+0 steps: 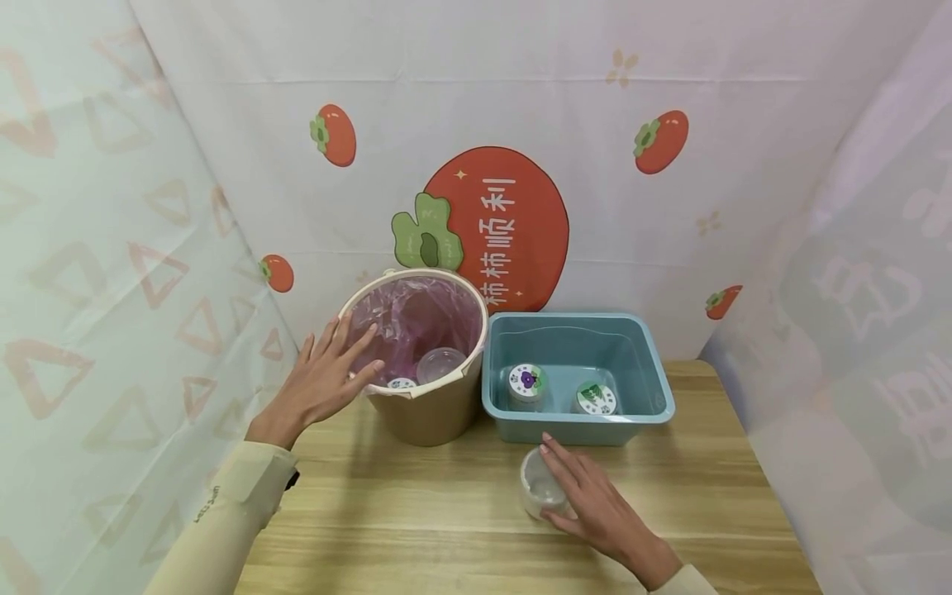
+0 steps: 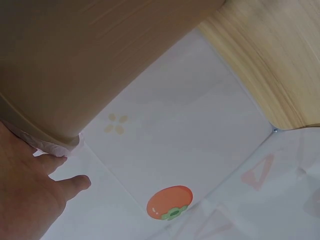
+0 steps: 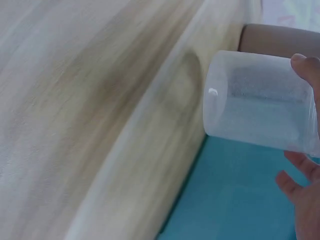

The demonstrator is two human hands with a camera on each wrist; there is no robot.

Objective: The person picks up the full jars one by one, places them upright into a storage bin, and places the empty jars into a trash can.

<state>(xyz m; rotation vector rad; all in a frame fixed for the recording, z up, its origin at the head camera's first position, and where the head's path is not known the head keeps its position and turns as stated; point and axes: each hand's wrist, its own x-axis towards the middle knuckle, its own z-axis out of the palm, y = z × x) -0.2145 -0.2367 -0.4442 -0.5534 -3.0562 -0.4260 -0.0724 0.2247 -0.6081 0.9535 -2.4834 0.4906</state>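
Observation:
My left hand (image 1: 318, 384) is at the near left rim of a beige bin (image 1: 427, 417), fingers spread and straight, with nothing in its grasp. In the left wrist view its fingertips are right at the bin's rim. Between thumb and fingers my right hand (image 1: 595, 504) holds a clear, cylindrical plastic jar (image 3: 255, 102) near its open end. The head view shows this jar in front of a blue tub (image 1: 565, 431), low over the table. Inside the tub are two jars with printed lids, one with a purple flower (image 1: 526, 380), one with green leaves (image 1: 597, 398).
A pinkish plastic bag (image 1: 402, 318) lines the bin. In it lie a clear round plastic piece (image 1: 441, 364) and a white printed lid (image 1: 402, 383). Bin and tub stand side by side on the wooden table (image 1: 416, 529), against a persimmon-print cloth (image 1: 595, 99).

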